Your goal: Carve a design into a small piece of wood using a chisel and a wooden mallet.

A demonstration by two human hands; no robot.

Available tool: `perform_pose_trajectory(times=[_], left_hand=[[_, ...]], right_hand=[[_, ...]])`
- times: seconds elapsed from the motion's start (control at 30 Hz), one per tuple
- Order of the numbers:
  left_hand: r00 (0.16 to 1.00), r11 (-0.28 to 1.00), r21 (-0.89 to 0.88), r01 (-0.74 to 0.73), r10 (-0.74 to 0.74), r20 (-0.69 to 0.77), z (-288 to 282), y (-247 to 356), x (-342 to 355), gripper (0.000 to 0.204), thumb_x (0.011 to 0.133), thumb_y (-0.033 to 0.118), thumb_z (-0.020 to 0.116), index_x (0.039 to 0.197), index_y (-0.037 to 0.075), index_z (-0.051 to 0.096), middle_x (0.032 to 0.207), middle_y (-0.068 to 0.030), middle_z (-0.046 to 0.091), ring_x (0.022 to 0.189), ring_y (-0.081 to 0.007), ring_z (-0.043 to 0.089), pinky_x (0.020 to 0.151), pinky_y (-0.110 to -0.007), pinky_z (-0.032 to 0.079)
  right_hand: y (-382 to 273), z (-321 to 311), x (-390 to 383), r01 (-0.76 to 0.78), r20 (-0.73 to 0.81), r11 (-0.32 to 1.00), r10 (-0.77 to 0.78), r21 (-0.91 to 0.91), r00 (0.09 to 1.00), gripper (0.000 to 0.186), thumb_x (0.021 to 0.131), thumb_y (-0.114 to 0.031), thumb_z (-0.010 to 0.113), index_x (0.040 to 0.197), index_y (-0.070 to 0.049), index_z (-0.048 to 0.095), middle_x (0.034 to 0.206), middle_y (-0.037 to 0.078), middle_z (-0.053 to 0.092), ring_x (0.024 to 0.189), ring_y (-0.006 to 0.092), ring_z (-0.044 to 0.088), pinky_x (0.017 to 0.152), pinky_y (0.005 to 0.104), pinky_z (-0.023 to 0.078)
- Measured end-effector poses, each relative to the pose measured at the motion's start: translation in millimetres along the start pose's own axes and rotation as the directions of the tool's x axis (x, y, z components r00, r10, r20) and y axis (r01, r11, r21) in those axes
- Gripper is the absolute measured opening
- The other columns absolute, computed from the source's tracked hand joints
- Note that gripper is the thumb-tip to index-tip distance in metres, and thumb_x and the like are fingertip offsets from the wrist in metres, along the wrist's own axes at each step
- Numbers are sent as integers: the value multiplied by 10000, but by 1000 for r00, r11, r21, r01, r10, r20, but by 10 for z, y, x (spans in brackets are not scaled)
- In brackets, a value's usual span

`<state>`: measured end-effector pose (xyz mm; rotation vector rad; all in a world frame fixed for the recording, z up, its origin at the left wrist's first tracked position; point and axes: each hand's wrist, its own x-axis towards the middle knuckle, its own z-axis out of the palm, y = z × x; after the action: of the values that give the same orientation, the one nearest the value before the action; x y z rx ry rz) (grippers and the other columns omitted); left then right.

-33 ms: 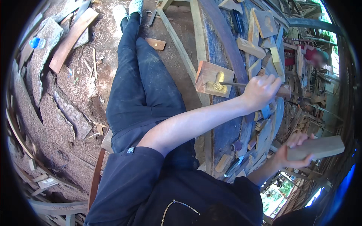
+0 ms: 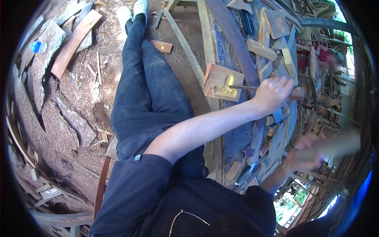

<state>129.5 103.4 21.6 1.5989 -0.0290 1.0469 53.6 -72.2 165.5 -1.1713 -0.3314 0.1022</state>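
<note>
The board (image 2: 219, 75) is located between 1 and 2 o'clock from the centre of the view, laid at the edge of the counter (image 2: 237, 146). A rounded recess (image 2: 227, 91), yellow inside, is formed in its upper face. The tip of the chisel (image 2: 245, 87) is seated in the recess, with the blade directed toward 9 o'clock. The chisel is gripped by the left hand (image 2: 272, 94), which is closed around it; the handle end is exposed beyond the hand toward 3 o'clock.

A wooden block (image 2: 335, 146) is held in the right hand (image 2: 306, 154), between 3 and 4 o'clock, with its far end directed between 2 and 3 o'clock. Both are blurred; exact finger placement cannot be told. The block is held well apart from the chisel.

Offcuts (image 2: 262, 49) are piled between 1 and 2 o'clock, just beyond the board. On the floor (image 2: 106, 43), a scrap (image 2: 162, 46) is positioned at 11 o'clock, beside the legs (image 2: 138, 85). A reddish plank (image 2: 77, 43) is placed at 10 o'clock, with a bottle (image 2: 38, 47) set farther out. A co-worker (image 2: 329, 57) is seen at 2 o'clock, well apart.
</note>
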Motion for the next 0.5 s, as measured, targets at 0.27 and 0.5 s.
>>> perform_pose_trajectory(times=[0.27,0.5], left_hand=[[997,994,101,30,-37,72,229,-74,-8,263,776,76,724,996,47,582,838,-98,623,745,-274,713,627,-394,566],[944,940,271,207,-265,196,442,-334,227,292,810,82,710,1071,24,594,879,-182,715,798,-357,746,668,-469,578]], right_hand=[[424,-70,-228,95,-307,749,-380,-656,873,595,1018,-406,622,1400,34,501,849,17,540,649,67,516,540,211,410],[961,102,-647,-96,-395,781,-201,-617,896,592,974,-301,665,1436,10,461,833,13,524,610,64,488,455,212,416]])
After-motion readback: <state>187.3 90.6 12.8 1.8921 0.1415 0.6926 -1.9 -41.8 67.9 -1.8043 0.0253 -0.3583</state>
